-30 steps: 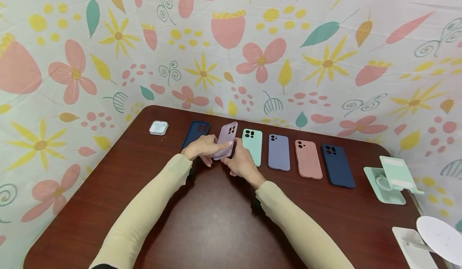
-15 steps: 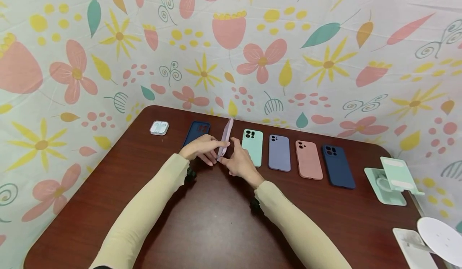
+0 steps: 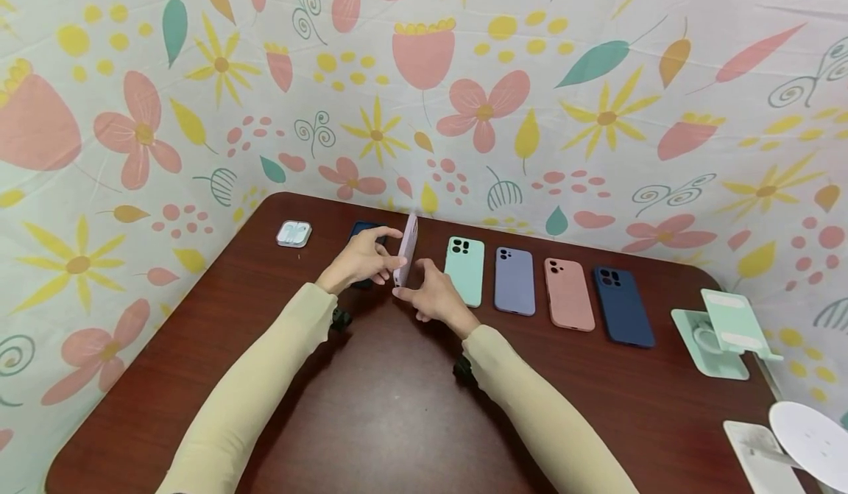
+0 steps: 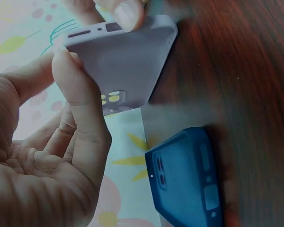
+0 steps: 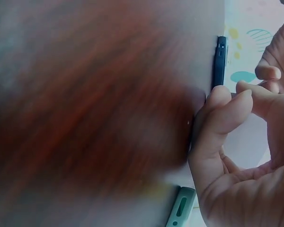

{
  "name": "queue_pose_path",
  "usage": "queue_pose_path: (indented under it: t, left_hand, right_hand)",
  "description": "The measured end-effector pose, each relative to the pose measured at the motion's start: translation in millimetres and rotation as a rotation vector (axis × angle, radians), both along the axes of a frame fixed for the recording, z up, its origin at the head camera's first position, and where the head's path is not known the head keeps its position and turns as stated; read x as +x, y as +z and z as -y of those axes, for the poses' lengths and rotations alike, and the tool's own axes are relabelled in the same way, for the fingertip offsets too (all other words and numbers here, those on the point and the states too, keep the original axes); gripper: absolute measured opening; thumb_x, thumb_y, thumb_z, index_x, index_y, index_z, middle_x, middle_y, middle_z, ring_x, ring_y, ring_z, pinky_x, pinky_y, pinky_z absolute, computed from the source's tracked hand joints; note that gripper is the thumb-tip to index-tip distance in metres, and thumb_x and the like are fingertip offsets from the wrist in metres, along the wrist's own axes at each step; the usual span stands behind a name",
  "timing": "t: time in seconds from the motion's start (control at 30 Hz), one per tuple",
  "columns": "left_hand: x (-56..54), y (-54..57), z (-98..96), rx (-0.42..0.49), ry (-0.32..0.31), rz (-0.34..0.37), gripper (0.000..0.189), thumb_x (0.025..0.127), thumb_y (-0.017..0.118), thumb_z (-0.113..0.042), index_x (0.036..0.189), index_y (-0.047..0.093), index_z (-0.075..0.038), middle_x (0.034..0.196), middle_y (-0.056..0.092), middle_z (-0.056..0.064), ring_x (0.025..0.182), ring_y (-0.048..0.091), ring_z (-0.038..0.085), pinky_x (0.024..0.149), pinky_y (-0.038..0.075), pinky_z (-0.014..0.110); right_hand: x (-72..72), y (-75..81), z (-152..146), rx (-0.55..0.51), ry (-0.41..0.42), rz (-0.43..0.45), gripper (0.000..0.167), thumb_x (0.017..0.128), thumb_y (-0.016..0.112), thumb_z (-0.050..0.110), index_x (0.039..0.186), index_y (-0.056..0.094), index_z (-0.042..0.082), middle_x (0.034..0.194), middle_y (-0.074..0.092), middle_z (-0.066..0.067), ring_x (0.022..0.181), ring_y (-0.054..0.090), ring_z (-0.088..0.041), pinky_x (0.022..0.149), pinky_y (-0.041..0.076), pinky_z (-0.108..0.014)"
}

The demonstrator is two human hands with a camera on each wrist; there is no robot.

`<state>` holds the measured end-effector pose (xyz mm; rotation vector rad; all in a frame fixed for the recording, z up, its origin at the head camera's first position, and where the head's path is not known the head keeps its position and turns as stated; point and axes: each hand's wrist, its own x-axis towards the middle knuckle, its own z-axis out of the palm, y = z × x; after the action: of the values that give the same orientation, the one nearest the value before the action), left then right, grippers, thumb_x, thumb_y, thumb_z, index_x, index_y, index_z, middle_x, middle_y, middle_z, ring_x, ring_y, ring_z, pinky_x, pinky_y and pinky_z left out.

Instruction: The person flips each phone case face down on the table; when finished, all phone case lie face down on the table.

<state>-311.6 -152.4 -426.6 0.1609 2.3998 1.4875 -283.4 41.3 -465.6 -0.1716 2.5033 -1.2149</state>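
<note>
A light purple phone case stands on edge near the table's back, its hollow inner side facing the left wrist camera. My left hand pinches one of its long edges close to a corner, thumb against finger. The thumb of my right hand presses the short end with the port cutouts, and its fingers curl behind. Beneath and beyond my left hand lies a dark blue case, hollow side up, partly covered in the head view. A mint case lies just right of my right hand.
Further right in the row lie a lavender-blue case, a pink case and a navy case. A mint folding stand and a white stand occupy the right edge. Boxed earphones sit far left.
The purple case has turned from showing its back to nearly edge-on and shifted slightly left. My left hand has moved left with it, now covering more of the dark blue case.
</note>
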Motion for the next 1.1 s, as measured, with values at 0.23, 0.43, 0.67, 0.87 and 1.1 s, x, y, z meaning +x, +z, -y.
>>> queue_pose_path:
  t: [0.23,0.43,0.67,0.87,1.1]
  left_hand:
    - [2.5,3.3,4.0,-0.007,0.026,0.005,0.052,0.102,0.078,-0.015,0.152,0.063,-0.018,0.081,0.069,0.006,0.061,0.067,0.014,0.063,0.067,0.030]
    - [4.5,-0.8,9.8,-0.012,0.036,0.020,0.052,0.104,0.076,-0.016,0.154,0.063,-0.016,0.085,0.071,0.009,0.060,0.066,0.013,0.065,0.067,0.032]
    - [5.8,-7.4,12.9,-0.034,0.031,0.036,0.053,0.106,0.073,-0.016,0.157,0.059,-0.015,0.084,0.069,0.007,0.058,0.065,0.012,0.060,0.064,0.026]
    - [5.6,-9.2,7.0,-0.081,0.032,0.010,0.059,0.102,0.074,-0.014,0.159,0.058,-0.015,0.082,0.068,0.009,0.054,0.063,0.010,0.055,0.060,0.022]
    - [7.8,-13.1,-2.4,-0.253,-0.003,0.017,0.087,0.088,0.087,-0.013,0.166,0.048,-0.015,0.070,0.072,0.010,0.053,0.064,0.011,0.055,0.061,0.023]
  right_hand:
    - [-0.4,-1.3,3,0.039,-0.005,0.000,0.080,0.100,0.081,0.034,0.161,0.041,0.003,0.065,0.067,-0.005,0.049,0.064,-0.014,0.049,0.057,-0.026]
    - [-0.5,-1.4,2,0.062,-0.017,0.015,0.078,0.100,0.081,0.031,0.160,0.041,0.001,0.065,0.067,-0.005,0.047,0.064,-0.013,0.049,0.057,-0.026]
    - [0.3,0.0,3,0.062,-0.032,0.041,0.079,0.101,0.080,0.027,0.161,0.039,-0.002,0.066,0.066,-0.005,0.046,0.063,-0.012,0.049,0.057,-0.025]
    - [1.4,1.1,3,0.062,-0.048,0.049,0.075,0.103,0.077,0.022,0.159,0.037,-0.005,0.065,0.065,-0.006,0.045,0.061,-0.013,0.047,0.056,-0.025]
    - [1.7,-1.2,3,0.065,-0.064,0.046,0.068,0.104,0.076,0.017,0.154,0.037,-0.009,0.064,0.063,-0.006,0.042,0.060,-0.012,0.045,0.057,-0.025]
